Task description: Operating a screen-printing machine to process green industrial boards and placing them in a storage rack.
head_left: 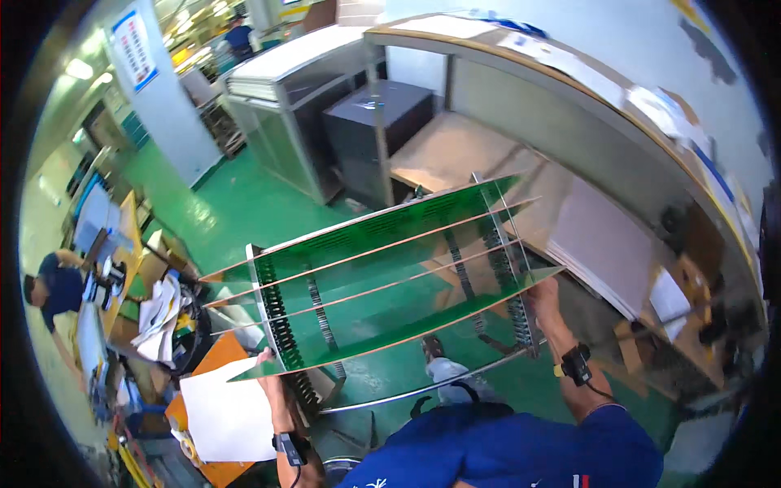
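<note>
A metal rack with toothed, coil-like side strips is held up in front of my body. Several thin green panels with copper-coloured edges stand in it, spaced apart. My left hand is closed on the rack's near left end, beside the corner of the nearest panel; part of its fingers is hidden. At the near right end, my right hand wraps round the rack's side, its fingertips mostly out of sight. Both wrists wear small black devices. A curved metal rod runs along the rack's near lower side.
On the right is a long wooden workbench, with a stack of pale sheets on its lower shelf. A dark grey box stands beyond the rack. A bin of papers and an orange board are left. A co-worker is far left.
</note>
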Motion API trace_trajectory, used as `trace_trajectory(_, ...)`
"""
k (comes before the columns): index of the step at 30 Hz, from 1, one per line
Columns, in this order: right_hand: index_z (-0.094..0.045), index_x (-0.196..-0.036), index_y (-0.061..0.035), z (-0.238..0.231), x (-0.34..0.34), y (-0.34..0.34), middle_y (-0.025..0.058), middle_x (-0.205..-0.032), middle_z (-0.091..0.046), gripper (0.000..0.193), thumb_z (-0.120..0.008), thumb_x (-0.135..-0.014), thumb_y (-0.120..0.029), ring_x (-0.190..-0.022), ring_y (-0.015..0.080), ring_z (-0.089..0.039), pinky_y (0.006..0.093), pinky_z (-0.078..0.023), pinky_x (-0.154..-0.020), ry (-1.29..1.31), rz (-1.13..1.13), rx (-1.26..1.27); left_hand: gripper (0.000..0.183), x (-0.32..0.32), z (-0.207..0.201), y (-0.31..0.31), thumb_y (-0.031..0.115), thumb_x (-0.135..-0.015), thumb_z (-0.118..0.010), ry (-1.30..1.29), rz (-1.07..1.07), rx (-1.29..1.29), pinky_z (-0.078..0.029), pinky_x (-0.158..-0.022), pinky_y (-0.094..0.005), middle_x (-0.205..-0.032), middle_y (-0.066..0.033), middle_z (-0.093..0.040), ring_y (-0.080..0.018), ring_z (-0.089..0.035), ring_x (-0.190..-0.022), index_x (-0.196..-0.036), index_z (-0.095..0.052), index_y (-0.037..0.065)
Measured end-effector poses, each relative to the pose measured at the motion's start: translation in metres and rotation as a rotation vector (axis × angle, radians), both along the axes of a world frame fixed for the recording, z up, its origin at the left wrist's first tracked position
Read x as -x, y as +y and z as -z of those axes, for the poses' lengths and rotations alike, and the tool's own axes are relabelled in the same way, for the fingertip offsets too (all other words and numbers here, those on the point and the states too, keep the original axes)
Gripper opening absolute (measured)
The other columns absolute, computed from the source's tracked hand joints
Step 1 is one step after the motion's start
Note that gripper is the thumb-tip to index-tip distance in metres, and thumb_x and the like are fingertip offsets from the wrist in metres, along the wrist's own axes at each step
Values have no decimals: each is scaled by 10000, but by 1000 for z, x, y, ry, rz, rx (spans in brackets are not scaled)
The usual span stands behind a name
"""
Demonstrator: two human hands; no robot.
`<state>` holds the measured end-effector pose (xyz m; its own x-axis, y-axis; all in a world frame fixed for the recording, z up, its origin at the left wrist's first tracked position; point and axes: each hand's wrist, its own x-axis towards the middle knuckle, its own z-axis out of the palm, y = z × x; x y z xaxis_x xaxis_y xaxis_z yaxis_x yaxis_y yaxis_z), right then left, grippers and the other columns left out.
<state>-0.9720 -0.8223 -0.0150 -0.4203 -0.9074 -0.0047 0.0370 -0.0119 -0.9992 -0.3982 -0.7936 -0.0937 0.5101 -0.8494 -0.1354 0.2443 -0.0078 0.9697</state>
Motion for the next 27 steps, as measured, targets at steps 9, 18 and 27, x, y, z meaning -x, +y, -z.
trace_trajectory(9,-579,-724,-93,3,-121,-300,-80,-583,-385,259,-497,-935,-221,-500,33,-346,204,-262,-454,26,-426,-196,177,-41,-41,-81,155,-893,-509,-33,-464,-147,-429,-644,-266,-784,-42,-566,-128,-528,-705,-886,-602,4)
trace_trajectory(18,-628,-783,24,7,-327,-566,1,-607,-511,261,-550,-878,-206,-569,101,-467,293,-393,-541,248,-654,-116,253,-150,-29,-242,256,-874,-562,249,-612,-144,-491,-617,-337,-805,-77,-599,-199,-585,-686,-896,-603,7)
trace_trajectory(27,-672,-792,-19,-19,-542,-795,15,-751,-622,261,-509,-894,-196,-620,93,-534,249,-416,-557,103,-766,-46,238,-383,22,-421,254,-888,-526,-129,-745,-127,-422,-661,-312,-793,-22,-539,-156,-498,-686,-884,-589,25)
